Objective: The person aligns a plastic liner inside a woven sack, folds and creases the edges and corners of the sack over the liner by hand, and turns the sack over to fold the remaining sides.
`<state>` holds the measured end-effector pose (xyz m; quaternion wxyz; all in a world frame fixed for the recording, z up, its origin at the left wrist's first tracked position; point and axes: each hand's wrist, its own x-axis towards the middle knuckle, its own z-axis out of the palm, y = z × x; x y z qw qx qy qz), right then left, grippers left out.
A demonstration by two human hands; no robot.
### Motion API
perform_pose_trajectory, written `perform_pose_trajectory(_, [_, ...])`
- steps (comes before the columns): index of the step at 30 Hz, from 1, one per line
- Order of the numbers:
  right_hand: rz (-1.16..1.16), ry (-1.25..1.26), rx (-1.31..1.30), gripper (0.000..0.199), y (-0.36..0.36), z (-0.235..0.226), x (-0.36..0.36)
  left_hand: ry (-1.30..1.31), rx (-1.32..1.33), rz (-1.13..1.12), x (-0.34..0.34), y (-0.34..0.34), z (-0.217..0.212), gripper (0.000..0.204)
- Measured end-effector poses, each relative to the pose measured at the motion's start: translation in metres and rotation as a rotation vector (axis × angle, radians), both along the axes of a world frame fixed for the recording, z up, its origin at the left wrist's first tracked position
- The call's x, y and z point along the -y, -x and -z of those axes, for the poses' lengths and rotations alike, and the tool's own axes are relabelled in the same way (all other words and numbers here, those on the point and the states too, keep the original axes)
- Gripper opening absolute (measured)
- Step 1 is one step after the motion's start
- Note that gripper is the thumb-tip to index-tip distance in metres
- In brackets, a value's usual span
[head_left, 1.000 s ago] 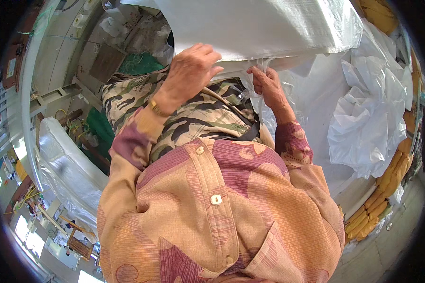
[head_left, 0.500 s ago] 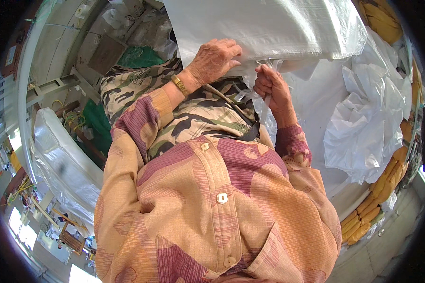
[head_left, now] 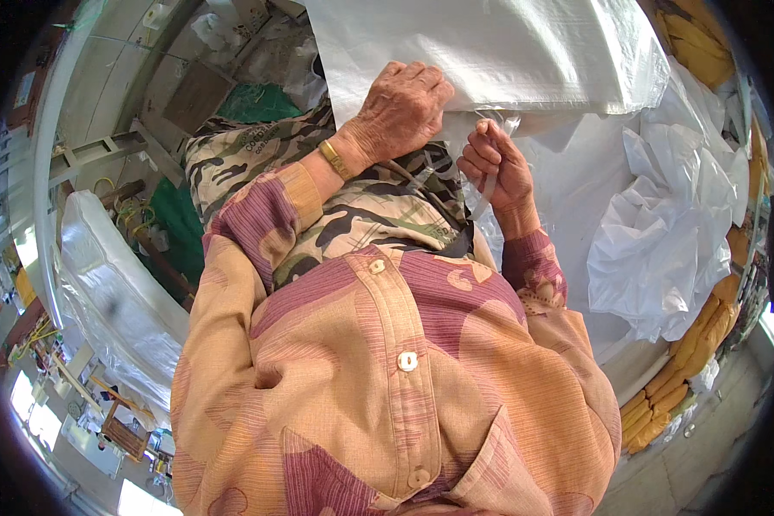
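The white plastic sheet [head_left: 490,60] lay across the top of our view. At its near edge the left hand [head_left: 402,110] curled, whatever it gripped hidden from us; the right hand [head_left: 499,172] pinched a clear strip [head_left: 488,191] between its fingers. We judged a hard tug might snap the strip or skew the sheet. Crumpled film [head_left: 654,236] lay rightward.

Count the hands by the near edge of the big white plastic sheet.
2: the left hand overlaps the near edge of the white sheet; the right hand is to its right, pinching a clear strip. Any beneath the sheet would be hidden.
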<state>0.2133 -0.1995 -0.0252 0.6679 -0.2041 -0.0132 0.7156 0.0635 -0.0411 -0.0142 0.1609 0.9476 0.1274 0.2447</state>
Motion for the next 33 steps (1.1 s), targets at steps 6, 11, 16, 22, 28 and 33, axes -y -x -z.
perform_pose_trajectory(6, [-0.003,0.02,0.031,0.024,-0.003,-0.003,0.001,-0.075,-0.073,-0.004,0.007,0.012,-0.004,0.023])
perform_pose_trajectory(11, [0.0,0.114,0.095,0.025,-0.008,0.005,0.011,-0.054,-0.105,0.001,-0.006,0.034,-0.005,0.005])
perform_pose_trajectory(16, [-0.154,0.317,0.399,0.031,-0.021,0.021,0.022,0.095,-0.033,-0.049,-0.011,0.039,-0.009,0.011])
perform_pose_trajectory(22, [0.277,0.469,2.029,0.039,-0.016,-0.02,0.023,-0.067,0.008,-0.044,-0.024,0.041,-0.013,0.014])
perform_pose_trajectory(28, [0.32,-0.095,2.558,0.037,0.034,-0.048,-0.039,-0.072,0.017,-0.031,-0.024,0.043,-0.016,0.013])
perform_pose_trajectory(33, [0.199,-0.171,2.506,0.011,0.034,-0.028,-0.071,-0.126,0.019,-0.057,-0.035,0.06,-0.011,0.014])
